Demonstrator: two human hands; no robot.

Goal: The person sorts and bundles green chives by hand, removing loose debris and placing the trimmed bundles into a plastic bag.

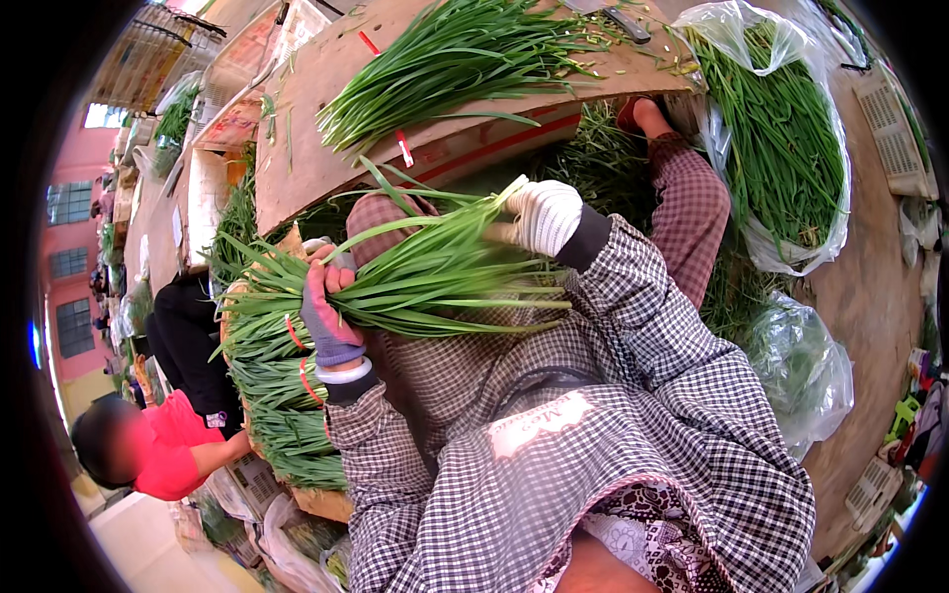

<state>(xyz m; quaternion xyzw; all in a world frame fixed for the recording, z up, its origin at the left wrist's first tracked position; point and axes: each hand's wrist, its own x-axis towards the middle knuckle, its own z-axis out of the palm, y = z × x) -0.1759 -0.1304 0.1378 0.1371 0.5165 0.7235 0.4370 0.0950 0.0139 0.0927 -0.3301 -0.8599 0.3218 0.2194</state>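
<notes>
My left hand [330,315], in a pink and purple glove, grips a loose bunch of long green leaves [422,278], seemingly garlic chives, above my lap. The stalk ends fan out to the right. My right hand [545,215], in a whitish knit glove, pinches a few stalks by their pale ends at the bunch's upper right; its fingertips are partly blurred. Just below and left of my left hand, several bundles [289,426] with red ties [310,382] lie side by side in a container. A larger loose pile of chives [452,70] rests on the board [296,156] ahead.
A knife [626,24] lies at the board's far edge among trimmings. Red tie strips [404,148] sit on its near edge. To the right stand an open plastic bag of chives [789,148] and another clear bag [804,370]. A person in a red top [174,448] sits at left.
</notes>
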